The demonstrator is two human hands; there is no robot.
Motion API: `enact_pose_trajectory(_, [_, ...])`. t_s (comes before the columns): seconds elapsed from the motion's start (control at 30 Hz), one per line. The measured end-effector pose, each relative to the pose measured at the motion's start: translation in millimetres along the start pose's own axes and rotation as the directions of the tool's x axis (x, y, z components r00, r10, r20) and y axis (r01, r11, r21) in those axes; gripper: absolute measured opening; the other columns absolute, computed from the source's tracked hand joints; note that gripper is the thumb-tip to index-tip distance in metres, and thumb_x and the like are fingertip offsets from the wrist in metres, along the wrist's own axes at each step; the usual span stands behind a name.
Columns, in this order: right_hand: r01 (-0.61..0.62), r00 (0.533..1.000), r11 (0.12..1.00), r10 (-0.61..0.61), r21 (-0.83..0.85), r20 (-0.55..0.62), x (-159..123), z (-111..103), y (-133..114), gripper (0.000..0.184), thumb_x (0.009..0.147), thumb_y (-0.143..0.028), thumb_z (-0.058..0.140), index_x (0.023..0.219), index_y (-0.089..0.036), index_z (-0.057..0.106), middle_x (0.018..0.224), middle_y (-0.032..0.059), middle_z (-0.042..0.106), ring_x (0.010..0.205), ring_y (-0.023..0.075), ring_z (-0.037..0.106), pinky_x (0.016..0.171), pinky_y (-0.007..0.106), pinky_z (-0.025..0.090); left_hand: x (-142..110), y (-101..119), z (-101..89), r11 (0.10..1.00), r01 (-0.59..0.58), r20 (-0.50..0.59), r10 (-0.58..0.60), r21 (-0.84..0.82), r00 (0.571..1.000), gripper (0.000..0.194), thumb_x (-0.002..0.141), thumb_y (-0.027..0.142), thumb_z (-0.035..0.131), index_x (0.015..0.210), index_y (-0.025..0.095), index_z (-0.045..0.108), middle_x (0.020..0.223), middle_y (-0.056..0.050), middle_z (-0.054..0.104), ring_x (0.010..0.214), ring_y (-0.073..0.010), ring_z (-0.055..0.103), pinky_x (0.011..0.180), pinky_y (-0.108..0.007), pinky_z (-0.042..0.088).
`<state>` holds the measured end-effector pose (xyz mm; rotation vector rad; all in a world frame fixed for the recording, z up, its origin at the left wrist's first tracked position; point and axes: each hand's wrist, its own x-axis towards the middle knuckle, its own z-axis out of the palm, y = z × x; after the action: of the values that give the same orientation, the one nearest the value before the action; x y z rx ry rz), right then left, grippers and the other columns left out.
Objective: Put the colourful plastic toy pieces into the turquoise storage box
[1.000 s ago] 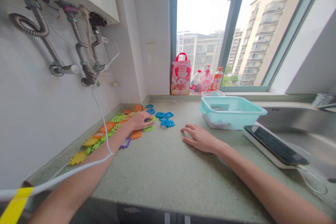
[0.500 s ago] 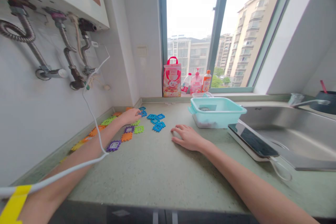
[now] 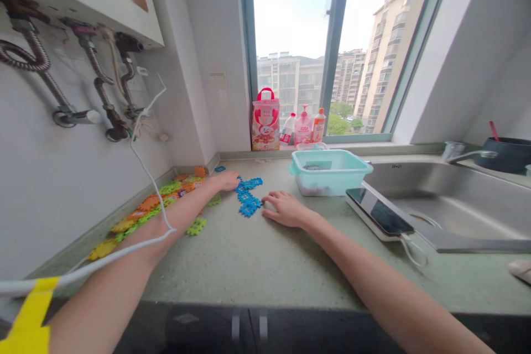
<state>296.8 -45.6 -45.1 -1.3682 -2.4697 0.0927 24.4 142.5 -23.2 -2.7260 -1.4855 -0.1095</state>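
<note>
My left hand point(image 3: 227, 181) reaches across the counter, its fingers bent down at the upper left end of a cluster of blue notched puzzle tiles point(image 3: 248, 199). The fingertips are closed on a blue tile point(image 3: 239, 181) there, largely covered by the hand. To the right of the cluster, my right hand point(image 3: 284, 208) rests palm down with its fingers apart, the tips close beside the lowest blue tiles. Another blue tile point(image 3: 219, 168) lies alone behind my left hand. Green tiles point(image 3: 196, 226) show next to my left forearm, which hides others.
Orange, green and yellow tiles point(image 3: 136, 215) line the left wall. A white cable point(image 3: 151, 177) hangs across my left forearm. On the right are a turquoise basin point(image 3: 332, 174), a phone on a white block point(image 3: 379, 213) and a steel sink point(image 3: 415, 177). Bottles point(image 3: 304, 128) stand by the window.
My left hand has moved right, bringing a blue tile against the cluster. My right hand now lies closer to the blue tiles. The camera view has shifted slightly.
</note>
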Motion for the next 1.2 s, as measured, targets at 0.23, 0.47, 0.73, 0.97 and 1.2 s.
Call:
enact_pose_trajectory(0.23, [-0.003,0.999,0.997,0.006,0.08,-0.044,3.8,1.6,-0.6,0.047,0.102,-0.048,0.056,0.141,-0.021,0.06,0.145,0.0149,0.061,0.134,0.0303,0.058,0.111,0.044,0.044,-68.9,14.5,-11.6,0.985,-0.111,-0.069,0.103,-0.134,0.992,0.066,0.099,0.054,0.05,0.156,0.02,0.051,0.161,-0.012,0.049,0.147,-0.0273,0.049,0.117,-0.035,0.041])
enact_pose_trajectory(0.47, [0.082,0.996,0.993,-0.08,0.085,-0.028,9.2,10.1,0.0,0.054,0.103,-0.058,0.054,0.144,-0.023,0.061,0.148,0.0149,0.059,0.138,0.0319,0.053,0.116,0.047,0.039,-121.2,-3.1,-23.2,1.0,0.013,-0.061,-0.014,-0.018,0.998,0.058,0.104,0.059,0.041,0.145,0.025,0.064,0.145,-0.011,0.065,0.134,-0.0307,0.061,0.112,-0.038,0.042])
enact_pose_trajectory(0.73, [0.083,0.995,0.995,-0.08,0.06,-0.054,13.2,10.1,4.2,0.049,0.104,-0.057,0.053,0.139,-0.024,0.066,0.141,0.0146,0.062,0.13,0.0303,0.056,0.112,0.046,0.042,-131.0,-9.5,-25.9,0.996,-0.03,-0.099,0.038,0.085,0.994,0.047,0.103,0.046,0.044,0.138,0.026,0.068,0.141,-0.009,0.068,0.132,-0.0288,0.06,0.115,-0.041,0.037])
enact_pose_trajectory(0.97, [0.088,0.994,0.995,-0.084,0.051,-0.069,14.2,12.1,6.1,0.046,0.103,-0.056,0.055,0.136,-0.025,0.068,0.138,0.0132,0.063,0.129,0.0306,0.057,0.109,0.046,0.044,-127.8,21.2,-18.0,0.981,-0.162,-0.16,0.178,0.104,0.971,0.038,0.104,0.049,0.05,0.12,0.028,0.077,0.119,-0.01,0.073,0.116,-0.0287,0.062,0.104,-0.042,0.043])
enact_pose_trajectory(1.2, [0.09,0.992,0.995,-0.085,0.046,-0.098,16.1,16.0,8.8,0.042,0.102,-0.053,0.059,0.133,-0.026,0.069,0.136,0.013,0.064,0.124,0.0296,0.059,0.108,0.044,0.044,-138.9,9.0,-19.1,0.994,-0.039,-0.22,0.061,0.107,0.974,0.044,0.101,0.058,0.052,0.086,0.022,0.072,0.097,-0.01,0.073,0.099,-0.0282,0.066,0.094,-0.041,0.047])
